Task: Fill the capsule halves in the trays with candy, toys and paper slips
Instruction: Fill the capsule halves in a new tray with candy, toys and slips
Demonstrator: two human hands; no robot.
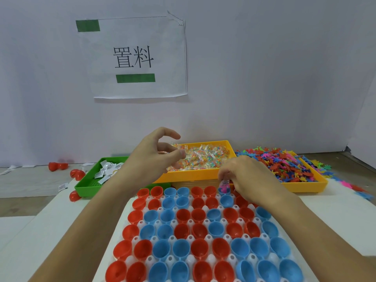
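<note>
One slip (225, 182) in right grip (247, 176).

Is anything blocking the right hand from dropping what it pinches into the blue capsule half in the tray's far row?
Nothing visible does. The right hand pinches a small wrapped piece directly above the blue capsule half, which already holds a pink toy. The left hand hovers apart, over the candy tray.
</note>
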